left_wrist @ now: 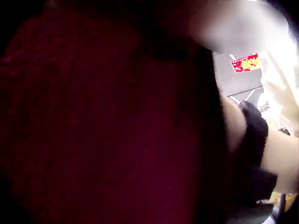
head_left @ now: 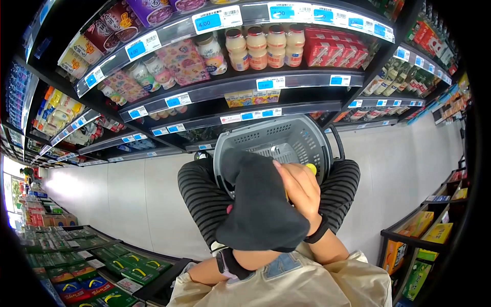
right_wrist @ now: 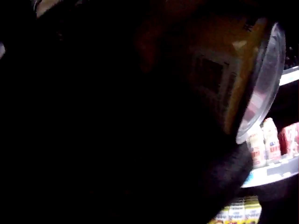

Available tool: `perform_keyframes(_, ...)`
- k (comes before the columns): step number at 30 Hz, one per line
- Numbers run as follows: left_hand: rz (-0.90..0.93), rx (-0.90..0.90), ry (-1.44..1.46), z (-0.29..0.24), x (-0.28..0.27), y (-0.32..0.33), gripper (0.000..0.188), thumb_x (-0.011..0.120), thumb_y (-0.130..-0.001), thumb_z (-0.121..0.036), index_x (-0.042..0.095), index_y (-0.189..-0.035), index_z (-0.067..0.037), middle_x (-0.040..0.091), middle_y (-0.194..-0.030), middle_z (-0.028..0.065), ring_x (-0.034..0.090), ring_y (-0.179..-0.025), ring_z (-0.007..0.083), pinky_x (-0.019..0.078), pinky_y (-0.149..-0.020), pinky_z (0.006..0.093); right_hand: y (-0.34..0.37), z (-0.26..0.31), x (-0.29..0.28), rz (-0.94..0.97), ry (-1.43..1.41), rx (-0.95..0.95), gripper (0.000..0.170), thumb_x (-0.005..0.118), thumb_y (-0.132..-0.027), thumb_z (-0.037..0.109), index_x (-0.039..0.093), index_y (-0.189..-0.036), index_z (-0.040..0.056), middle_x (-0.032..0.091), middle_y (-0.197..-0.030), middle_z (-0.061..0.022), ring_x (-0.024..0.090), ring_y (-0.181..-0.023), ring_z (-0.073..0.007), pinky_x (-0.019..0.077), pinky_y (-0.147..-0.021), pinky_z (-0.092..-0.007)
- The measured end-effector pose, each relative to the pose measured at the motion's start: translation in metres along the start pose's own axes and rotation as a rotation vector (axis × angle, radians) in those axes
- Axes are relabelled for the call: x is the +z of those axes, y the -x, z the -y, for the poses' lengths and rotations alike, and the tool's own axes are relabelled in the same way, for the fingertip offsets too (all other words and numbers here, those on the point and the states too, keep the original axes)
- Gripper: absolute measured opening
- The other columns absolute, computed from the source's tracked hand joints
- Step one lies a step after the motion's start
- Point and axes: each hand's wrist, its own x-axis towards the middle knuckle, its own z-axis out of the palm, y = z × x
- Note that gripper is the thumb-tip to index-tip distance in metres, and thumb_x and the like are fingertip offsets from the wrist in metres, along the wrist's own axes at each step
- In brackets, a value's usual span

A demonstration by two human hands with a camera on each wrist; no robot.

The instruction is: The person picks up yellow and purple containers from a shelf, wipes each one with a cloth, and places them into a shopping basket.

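Dark grey cloth (head_left: 261,204) covers the left forearm's end in the head view; the left hand is hidden beneath it. A deep red, blurred surface (left_wrist: 107,116) fills most of the left wrist view. The right hand (head_left: 302,188) lies along the cloth's right edge, fingers bent over a mostly hidden container. That container (right_wrist: 222,74) has a yellow-brown label and a clear rim, and looks tilted in the dark right wrist view. Below the hands, a grey basket (head_left: 314,134) stands between the knees, with a yellow round thing (head_left: 311,168) at its right side.
Shelves ahead hold bottles with red caps (head_left: 276,40), red boxes (head_left: 332,48) and yellow packs (head_left: 252,98). Behind at the left are green boxes (head_left: 146,268); a rack with yellow boxes (head_left: 438,233) stands at the right. Pale floor (head_left: 123,192) lies around the person.
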Motion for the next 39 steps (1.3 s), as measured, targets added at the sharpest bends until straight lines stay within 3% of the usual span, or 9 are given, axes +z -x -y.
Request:
perform_keyframes(9,0.082,0.091,-0.344,0.015,-0.005,0.011,0.033,0.064,-0.080,-0.018,0.060,-0.109,-0.003,0.065,-0.106,0.0110,0.063,-0.091,0.0247,0.0484,-0.084,0.0344,0.015,-0.001,0.002,-0.009,0.003,-0.129,0.051,0.066,-0.063,0.012,0.062,-0.111,-0.0043,0.061,-0.103,-0.0166,0.061,-0.087,-0.0321,0.0486,-0.075,-0.0401)
perform_keyframes(10,0.034,-0.029,0.068,0.018,-0.013,0.003,0.034,0.065,-0.075,-0.013,0.059,-0.105,0.001,0.061,-0.109,0.0177,0.059,-0.100,0.0312,0.0471,-0.087,0.0391,0.015,0.002,0.000,-0.008,0.004,-0.127,0.051,0.066,-0.063,0.012,0.062,-0.111,-0.0043,0.061,-0.103,-0.0166,0.061,-0.087,-0.0321,0.0486,-0.075,-0.0401)
perform_keyframes(17,0.120,-0.317,0.812,0.081,0.010,0.032,0.036,0.064,-0.080,-0.011,0.057,-0.112,0.002,0.062,-0.107,0.0145,0.062,-0.095,0.0271,0.0471,-0.085,0.0341,0.018,0.013,0.001,-0.001,-0.358,-0.001,0.063,0.083,-0.057,0.018,0.062,-0.112,-0.0028,0.062,-0.105,-0.0157,0.062,-0.090,-0.0320,0.0478,-0.080,-0.0411)
perform_keyframes(26,0.015,-0.461,0.984,0.081,0.042,0.037,0.034,0.064,-0.082,-0.010,0.055,-0.113,0.002,0.061,-0.107,0.0109,0.060,-0.096,0.0204,0.0471,-0.082,0.0302,0.019,0.000,0.016,0.047,-0.626,0.007,0.061,0.084,-0.064,0.019,0.059,-0.115,-0.0013,0.062,-0.112,-0.0171,0.060,-0.102,-0.0357,0.0466,-0.090,-0.0437)
perform_keyframes(28,-0.038,-0.825,1.387,0.090,0.046,0.041,0.033,0.064,-0.083,-0.010,0.054,-0.113,0.000,0.061,-0.107,0.0088,0.059,-0.097,0.0163,0.0478,-0.080,0.0296,0.022,-0.006,0.022,0.103,-0.629,0.024,0.064,0.084,-0.064,0.019,0.057,-0.118,0.0013,0.061,-0.114,-0.0152,0.059,-0.106,-0.0351,0.0450,-0.092,-0.0441)
perform_keyframes(32,-0.110,-0.591,1.266,0.109,0.062,0.062,0.026,0.062,-0.085,-0.008,0.054,-0.109,-0.001,0.061,-0.104,0.0069,0.059,-0.094,0.0138,0.0479,-0.078,0.0279,0.029,-0.014,0.033,0.171,-0.650,0.038,0.068,0.084,-0.062,0.020,0.055,-0.122,0.0040,0.060,-0.119,-0.0129,0.057,-0.110,-0.0334,0.0429,-0.094,-0.0446)
perform_keyframes(33,-0.041,-0.435,0.770,0.103,0.052,0.055,0.021,0.063,-0.085,-0.008,0.057,-0.104,0.000,0.063,-0.099,0.0061,0.059,-0.089,0.0132,0.0480,-0.075,0.0268,0.029,-0.015,0.034,0.179,-0.632,0.023,0.068,0.084,-0.062,0.020,0.055,-0.121,0.0041,0.060,-0.119,-0.0129,0.057,-0.109,-0.0336,0.0429,-0.094,-0.0445)
perform_keyframes(36,-0.261,-0.652,1.227,0.083,0.042,0.041,0.020,0.064,-0.084,-0.009,0.060,-0.102,0.000,0.064,-0.096,0.0058,0.061,-0.086,0.0129,0.0483,-0.073,0.0263,0.028,-0.016,0.035,0.200,-0.583,0.011,0.068,0.084,-0.062,0.019,0.056,-0.121,0.0045,0.060,-0.118,-0.0128,0.057,-0.109,-0.0339,0.0427,-0.094,-0.0435)
perform_keyframes(39,-0.288,-0.535,0.866,0.090,0.041,0.032,0.019,0.065,-0.082,-0.005,0.060,-0.100,0.001,0.067,-0.090,0.0065,0.063,-0.082,0.0133,0.0488,-0.072,0.0264,0.024,-0.016,0.028,0.227,-0.410,0.123,0.071,0.085,-0.059,0.018,0.055,-0.122,0.0041,0.062,-0.118,-0.0124,0.057,-0.108,-0.0323,0.0428,-0.093,-0.0407)
